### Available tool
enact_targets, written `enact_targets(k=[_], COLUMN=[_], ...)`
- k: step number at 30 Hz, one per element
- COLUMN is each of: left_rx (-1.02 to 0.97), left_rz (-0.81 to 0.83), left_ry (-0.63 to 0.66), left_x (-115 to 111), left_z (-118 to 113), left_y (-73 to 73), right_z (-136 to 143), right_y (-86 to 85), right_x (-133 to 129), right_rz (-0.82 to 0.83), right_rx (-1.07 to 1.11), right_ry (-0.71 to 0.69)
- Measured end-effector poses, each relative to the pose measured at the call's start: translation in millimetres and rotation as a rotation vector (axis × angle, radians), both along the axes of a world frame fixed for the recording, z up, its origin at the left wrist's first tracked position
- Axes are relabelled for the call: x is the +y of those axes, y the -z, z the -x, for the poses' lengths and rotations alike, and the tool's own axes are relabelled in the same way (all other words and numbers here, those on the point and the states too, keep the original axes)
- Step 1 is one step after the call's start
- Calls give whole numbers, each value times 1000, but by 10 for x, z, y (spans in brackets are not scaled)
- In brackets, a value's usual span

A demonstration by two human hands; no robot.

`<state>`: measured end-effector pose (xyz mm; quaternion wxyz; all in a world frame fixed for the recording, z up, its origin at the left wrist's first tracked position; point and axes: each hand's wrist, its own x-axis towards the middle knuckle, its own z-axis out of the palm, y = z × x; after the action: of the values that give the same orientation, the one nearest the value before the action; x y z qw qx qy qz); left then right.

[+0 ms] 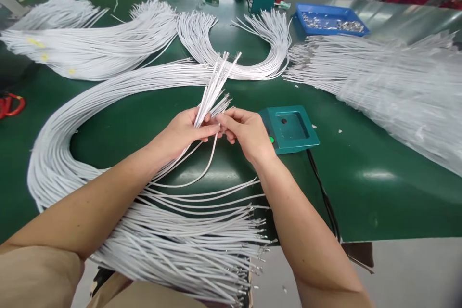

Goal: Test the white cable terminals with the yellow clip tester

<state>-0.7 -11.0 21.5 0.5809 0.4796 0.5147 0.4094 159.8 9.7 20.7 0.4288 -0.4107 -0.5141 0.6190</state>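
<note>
My left hand [187,130] is closed around a small bunch of white cables [212,86], whose ends stick up and away from me. Thumb and fingertips of my right hand [241,130] pinch the end of a single white cable [212,156], right beside my left thumb. That cable curves down toward the large white bundle [54,154], which loops round on the left. Many loose cable ends [216,236] with small metal tips lie below my hands at the table's front edge. The tip between my fingers is hidden.
A green device [292,127] with a square recess sits right of my hands, its black cord [325,197] running off the front edge. Behind lie more cable bundles [108,50], a blue tray [332,18] of small metal parts and wrapped cables [397,82]. Red-handled tool [12,105] at far left.
</note>
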Motion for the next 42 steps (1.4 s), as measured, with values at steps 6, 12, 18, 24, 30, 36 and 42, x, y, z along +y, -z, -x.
enact_targets(k=[6,12,18,24,30,36,42], left_rx=[172,283,162,317,442,467,451], left_rz=[-96,-162,-149,-164,-238,-257,-257], left_ry=[-66,-68,-67,14,29,-55,-89], left_x=[-21,-36,-43,-63,-66,-59,-53], left_z=[-15,-21,-38,-71,-65,-36,-38], left_y=[-12,-17,-11,-92,-72,-112,-131], right_z=[20,19,2,-22,7,-15,-18], right_y=[28,35,6,-9,16,44,34], right_x=[12,29,47,53,39,74,56], right_rz=[3,37,302,237,258,335,282], right_rx=[4,64,321,210,191,362,336], right_ry=[109,75,-147,-71,-150,-203,-97])
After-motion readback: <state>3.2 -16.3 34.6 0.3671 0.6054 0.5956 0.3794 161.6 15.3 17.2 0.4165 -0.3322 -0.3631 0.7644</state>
